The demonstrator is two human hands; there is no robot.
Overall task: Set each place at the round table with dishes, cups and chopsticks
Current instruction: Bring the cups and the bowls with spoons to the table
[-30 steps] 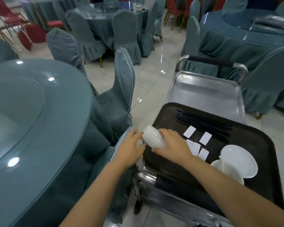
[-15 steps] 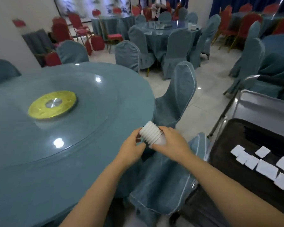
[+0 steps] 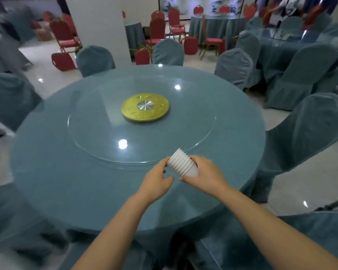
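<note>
**Cup stack held over near edge of round table**

The round table (image 3: pixel 70 172) fills most of the view and is covered in teal cloth. A round glass turntable (image 3: pixel 98 117) is centred on it, with a gold disc (image 3: pixel 144 109) and a silver hub at the table's middle. Ceiling lights are reflected on the glass. Teal-covered chairs are ranged around the table edge: one at the far edge (image 3: pixel 95 59), one at the right edge (image 3: pixel 304 131), one at the left edge (image 3: pixel 6 98), and part of one at the near right corner of the view (image 3: pixel 310 234). Red chairs (image 3: pixel 65 34) and other teal-draped tables are seen well beyond the far edge, blurred.

A stack of white cups (image 3: pixel 182 163) is held above the near edge of the table, just short of the turntable's rim, tilted on its side with the open end pointing up and to the left. The right hand (image 3: pixel 205 173) is curled round the lower, closed end of the stack, fingers wrapped behind it. The left hand (image 3: pixel 155 182) is at the open end, fingertips touching the topmost cup's rim, thumb curled toward it below; a firm pinch cannot be confirmed. Both forearms are bare and enter from the bottom edge of the view.
</note>
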